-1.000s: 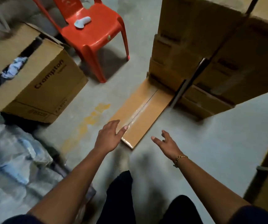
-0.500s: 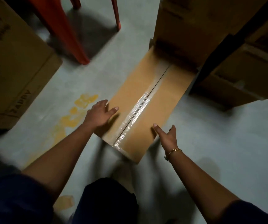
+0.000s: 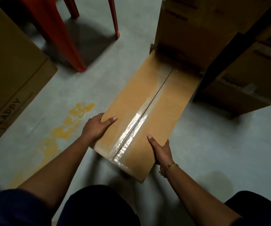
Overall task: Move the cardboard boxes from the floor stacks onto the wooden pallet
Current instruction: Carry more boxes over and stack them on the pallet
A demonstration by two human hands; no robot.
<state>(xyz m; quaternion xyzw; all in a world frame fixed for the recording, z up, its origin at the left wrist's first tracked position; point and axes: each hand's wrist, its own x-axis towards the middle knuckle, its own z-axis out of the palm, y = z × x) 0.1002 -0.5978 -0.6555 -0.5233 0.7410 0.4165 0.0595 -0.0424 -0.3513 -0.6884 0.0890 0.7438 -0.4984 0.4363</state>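
Note:
A long flat cardboard box (image 3: 149,101), sealed down its middle with clear tape, lies on the grey floor in front of me. Its far end runs under a stack of cardboard boxes (image 3: 190,35). My left hand (image 3: 97,128) grips the box's near left edge, thumb on top and fingers down the side. My right hand (image 3: 161,150), with a gold bracelet at the wrist, grips the near right edge the same way. No wooden pallet is in view.
A second box stack (image 3: 249,79) stands at the right, split from the first by a dark gap. A large box marked ZAPPY (image 3: 9,75) sits at the left. Red plastic chair legs (image 3: 61,39) stand behind it. Yellow paint marks (image 3: 69,124) stain the floor.
I have bent lower and closer. Both hands went from reaching, fingers spread, to gripping the box's near side edges.

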